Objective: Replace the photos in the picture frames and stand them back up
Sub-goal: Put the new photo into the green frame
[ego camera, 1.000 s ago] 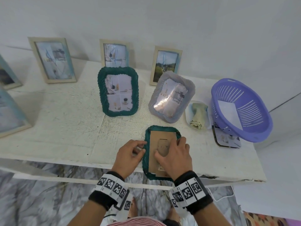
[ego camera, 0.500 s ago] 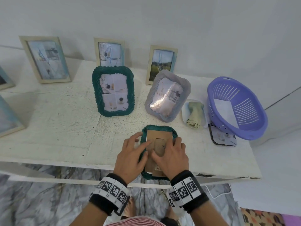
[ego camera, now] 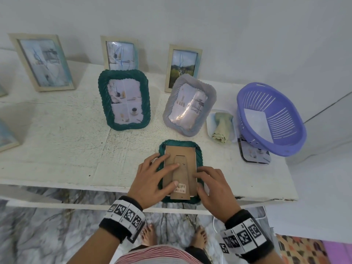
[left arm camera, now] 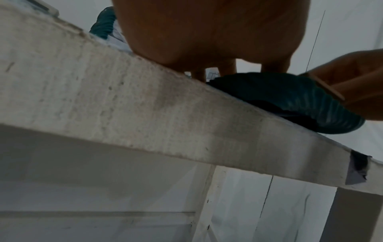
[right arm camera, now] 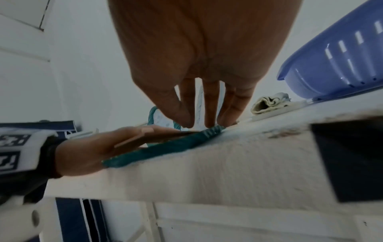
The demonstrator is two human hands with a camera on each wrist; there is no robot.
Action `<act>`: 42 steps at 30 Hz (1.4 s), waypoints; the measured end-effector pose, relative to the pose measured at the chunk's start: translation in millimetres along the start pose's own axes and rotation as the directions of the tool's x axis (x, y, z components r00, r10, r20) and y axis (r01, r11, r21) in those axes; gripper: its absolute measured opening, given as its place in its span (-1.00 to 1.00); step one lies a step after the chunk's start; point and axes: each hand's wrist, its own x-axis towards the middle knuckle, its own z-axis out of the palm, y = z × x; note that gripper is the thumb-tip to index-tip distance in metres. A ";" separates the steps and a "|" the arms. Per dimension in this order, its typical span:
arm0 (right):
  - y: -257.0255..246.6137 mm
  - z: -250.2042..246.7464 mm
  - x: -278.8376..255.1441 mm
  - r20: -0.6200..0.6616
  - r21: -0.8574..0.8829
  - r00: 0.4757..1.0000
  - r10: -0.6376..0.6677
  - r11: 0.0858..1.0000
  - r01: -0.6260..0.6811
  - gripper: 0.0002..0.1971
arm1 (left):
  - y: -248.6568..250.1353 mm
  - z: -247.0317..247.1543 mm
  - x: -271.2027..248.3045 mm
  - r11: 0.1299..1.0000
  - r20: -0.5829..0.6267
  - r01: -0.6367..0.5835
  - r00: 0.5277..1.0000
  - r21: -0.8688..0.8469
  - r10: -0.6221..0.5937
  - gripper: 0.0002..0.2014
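A green rope-rimmed picture frame (ego camera: 198, 149) lies face down at the front edge of the white table (ego camera: 66, 149), overhanging it a little. Its brown cardboard backing (ego camera: 185, 155), with the stand folded flat, faces up. My left hand (ego camera: 152, 180) lies on the left half with straight fingers pressing the backing and the thumb near the barcode label. My right hand (ego camera: 215, 187) touches the right rim with its fingertips. In the left wrist view the frame (left arm camera: 290, 98) sticks out past the table edge. The right wrist view shows my right fingers (right arm camera: 209, 106) pointing down onto the frame (right arm camera: 161, 150).
A second green frame (ego camera: 124, 100) and a grey frame (ego camera: 188, 107) stand behind. Three wooden frames (ego camera: 41, 61) line the wall. At the right sit a folded cloth in a white tray (ego camera: 222, 128), a purple basket (ego camera: 270, 119) and a loose photo panel (ego camera: 255, 155) under it.
My left hand slid from the frame's left rim onto the backing. My right hand moved off the middle of the backing to the right rim.
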 end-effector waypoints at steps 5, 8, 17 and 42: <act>11.2 3.3 -20.7 0.067 0.001 0.998 -0.010 1.000 0.010 -0.65 | 0.5 -2.0 -0.8 1.000 0.006 -0.013 1.000 -0.009 0.013 -0.43; 9.4 5.7 -19.0 0.045 -0.012 0.999 -0.023 1.000 0.023 -0.63 | 0.2 -2.2 -1.4 1.000 0.014 -0.015 1.000 -0.004 0.015 -0.42; 5.9 13.7 -15.9 -0.063 -0.036 0.996 -0.059 0.998 0.056 -0.75 | -0.8 -2.8 -0.8 1.000 0.015 -0.009 1.000 -0.004 0.009 -0.41; 4.3 3.8 -41.4 -0.014 -0.143 0.983 -0.185 0.973 0.181 -0.88 | -0.3 2.1 -1.9 0.997 -0.002 -0.003 1.000 0.073 0.003 -0.42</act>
